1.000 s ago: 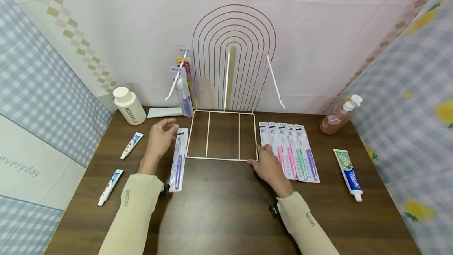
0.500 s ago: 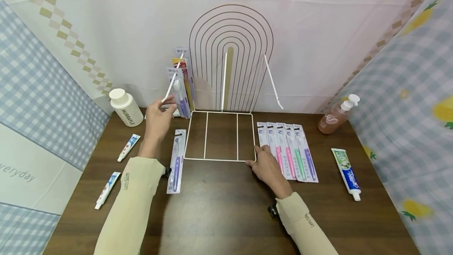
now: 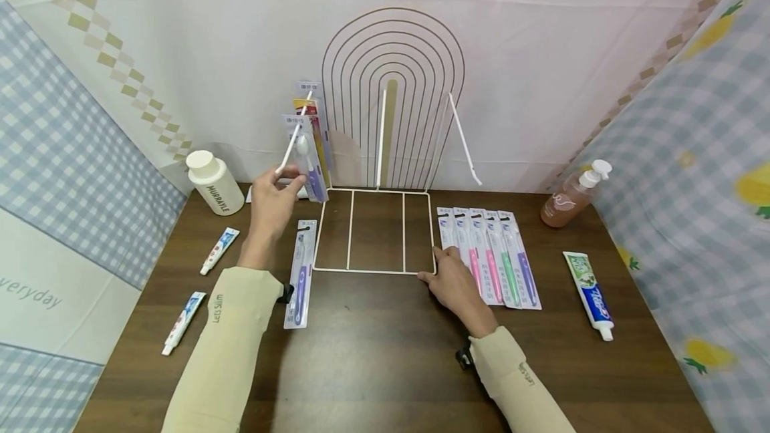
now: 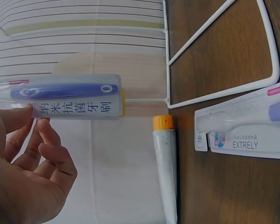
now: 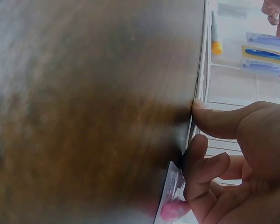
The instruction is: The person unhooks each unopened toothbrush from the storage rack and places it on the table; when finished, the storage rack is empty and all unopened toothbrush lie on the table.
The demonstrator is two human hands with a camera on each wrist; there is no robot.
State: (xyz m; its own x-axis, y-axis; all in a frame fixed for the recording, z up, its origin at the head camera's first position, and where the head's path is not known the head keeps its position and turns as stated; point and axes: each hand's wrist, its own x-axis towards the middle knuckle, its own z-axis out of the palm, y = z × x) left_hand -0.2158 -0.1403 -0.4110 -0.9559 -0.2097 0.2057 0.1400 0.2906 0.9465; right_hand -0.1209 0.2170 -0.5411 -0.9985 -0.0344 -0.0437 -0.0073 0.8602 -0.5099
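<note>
A white wire rack (image 3: 375, 271) stands on the table, its three prongs rising at the back. Packaged toothbrushes hang from the left prong (image 3: 289, 150), one with a yellow-and-red card (image 3: 322, 146). My left hand (image 3: 272, 209) pinches the edge of the foremost one, a purple packaged toothbrush (image 4: 74, 93), between thumb and fingers. With my right hand (image 3: 454, 280) I grip the rack's front right corner, thumb on the front wire. Another purple packaged toothbrush (image 3: 300, 276) lies left of the rack. Several packaged toothbrushes (image 3: 490, 259) with pink, green and purple handles lie beside my right hand.
At the back left stand a white bottle (image 3: 215, 184) and a lying tube with an orange cap (image 4: 165, 163). Two small toothpaste tubes (image 3: 219, 250) lie at left. On the right are a pump bottle (image 3: 565, 199) and a larger toothpaste tube (image 3: 589, 296). Fabric hangs behind.
My left hand has moved up and forward from above the lying toothbrush to the hanging packages and taken hold of the front one. The right hand stays on the rack's corner.
</note>
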